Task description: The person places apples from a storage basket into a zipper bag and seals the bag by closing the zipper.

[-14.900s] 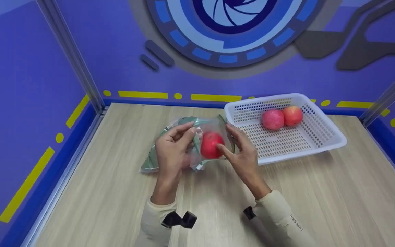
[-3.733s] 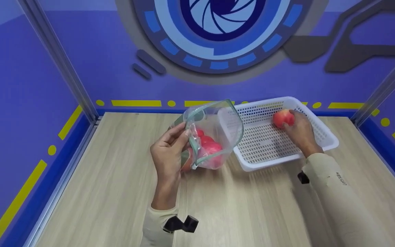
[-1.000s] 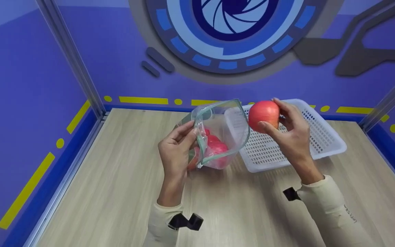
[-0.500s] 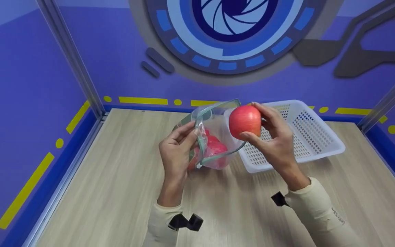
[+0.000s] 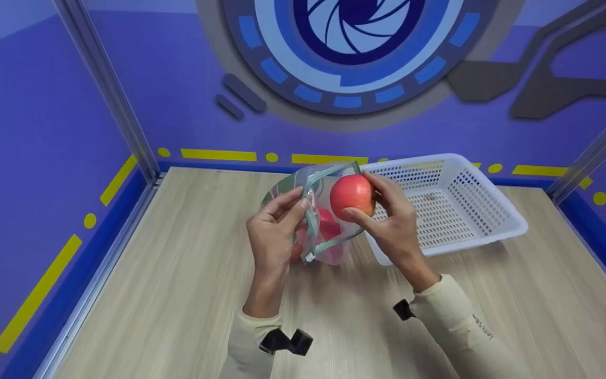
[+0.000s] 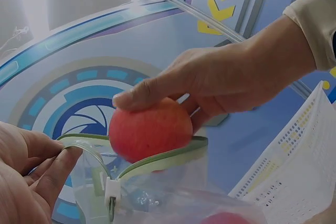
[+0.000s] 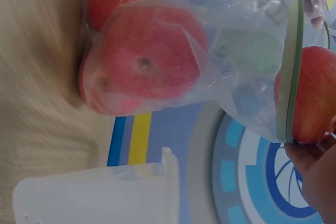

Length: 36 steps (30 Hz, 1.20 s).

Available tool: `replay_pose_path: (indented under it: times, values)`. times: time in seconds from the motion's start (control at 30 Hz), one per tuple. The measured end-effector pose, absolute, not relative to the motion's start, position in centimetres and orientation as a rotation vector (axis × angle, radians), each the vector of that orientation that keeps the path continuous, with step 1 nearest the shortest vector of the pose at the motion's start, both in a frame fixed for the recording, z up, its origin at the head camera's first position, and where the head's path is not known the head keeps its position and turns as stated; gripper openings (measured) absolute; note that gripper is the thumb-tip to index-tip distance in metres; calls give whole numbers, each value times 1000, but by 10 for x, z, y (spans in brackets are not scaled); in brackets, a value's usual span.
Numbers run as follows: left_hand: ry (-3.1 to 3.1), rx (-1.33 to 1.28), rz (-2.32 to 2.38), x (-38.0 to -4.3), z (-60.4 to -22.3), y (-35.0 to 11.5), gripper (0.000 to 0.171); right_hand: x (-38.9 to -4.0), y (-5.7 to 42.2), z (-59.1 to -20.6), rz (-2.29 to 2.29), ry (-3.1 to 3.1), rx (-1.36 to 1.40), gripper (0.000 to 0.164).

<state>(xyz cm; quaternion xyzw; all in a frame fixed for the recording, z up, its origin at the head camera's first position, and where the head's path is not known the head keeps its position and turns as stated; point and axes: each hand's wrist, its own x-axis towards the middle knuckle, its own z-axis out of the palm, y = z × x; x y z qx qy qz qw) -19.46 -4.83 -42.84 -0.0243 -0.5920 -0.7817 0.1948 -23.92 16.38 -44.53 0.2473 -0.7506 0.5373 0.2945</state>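
My left hand pinches the green-edged rim of a clear zip bag between thumb and fingers, and the bag's mouth gapes toward the right. Several red apples lie in the bottom of the bag, seen through the plastic. My right hand grips another red apple, thumb in front and fingers behind. In the left wrist view this apple sits in the bag's mouth, its lower part behind the green rim. A white slider shows at one end of the zip.
A white perforated plastic basket stands on the wooden table, right of the bag and with no apples in it. Blue printed panels close off the back and the sides, with metal posts at the corners.
Two apples have left the basket since the earliest frame. Over the last second my right hand has carried the held apple leftward from above the basket into the bag's mouth; my left hand keeps its pinch.
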Motion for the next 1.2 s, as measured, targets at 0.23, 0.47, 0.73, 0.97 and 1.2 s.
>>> replay_pose_path:
  times: [0.23,0.47,0.73,0.97,1.2]
  values:
    - [-1684,-78,-2211,-194,-427,-47,25,-244,150,-456,1245,-2091,740,78]
    - [-1642,-84,-2261,-194,-426,-47,25,-249,134,-466,1086,-2200,797,76]
    - [-1576,-61,-2267,-194,-426,-48,24,-253,138,-468,1162,-2278,929,54]
    - [-1577,-48,-2236,-196,-426,-51,24,-276,156,-444,1308,-2157,841,38]
    - [-1568,-67,-2254,-197,-428,-52,23,-307,168,-413,1564,-2453,795,28]
